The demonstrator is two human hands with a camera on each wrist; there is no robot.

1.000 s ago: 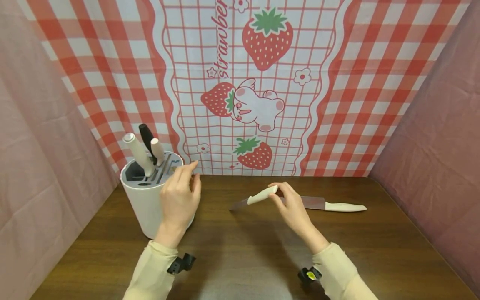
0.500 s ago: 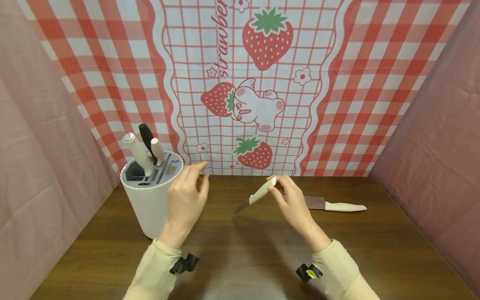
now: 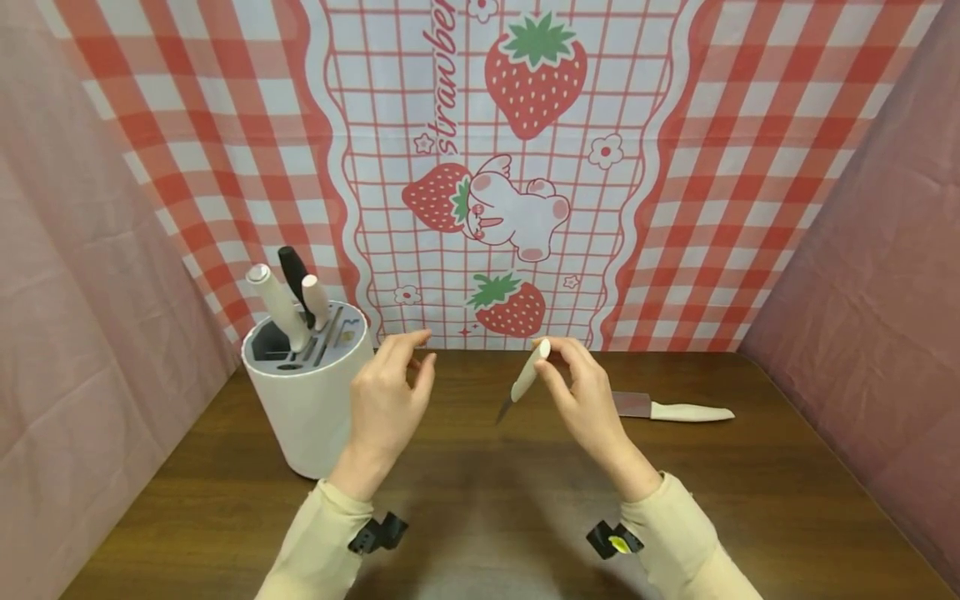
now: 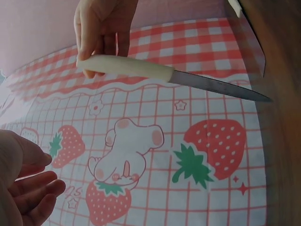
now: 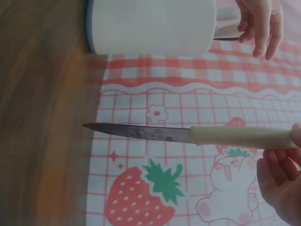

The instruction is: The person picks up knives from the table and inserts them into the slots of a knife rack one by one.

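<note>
My right hand (image 3: 585, 396) pinches a small knife (image 3: 528, 375) by the end of its cream handle, thumb on one side and fingers on the other. The knife hangs over the table with its blade pointing down; the right wrist view shows the whole narrow blade (image 5: 141, 133). My left hand (image 3: 390, 400) is in the air to the left of the knife, fingers loosely bent, nothing in it. Just behind that hand stands a white knife block (image 3: 300, 417) with a grey slotted top, holding two white-handled pieces (image 3: 277, 310) and a black-handled one (image 3: 291, 271).
A wide-bladed kitchen knife (image 3: 690, 412) with a cream handle lies on the wooden table (image 3: 480, 517) at the right, its blade partly behind my right hand. A strawberry-print cloth (image 3: 517, 192) hangs along the table's back edge, with pink cloth (image 3: 862, 233) at the sides.
The small knife has tilted from slanting to nearly upright, blade down, in my right hand. My left hand has moved right, away from the knife block.
</note>
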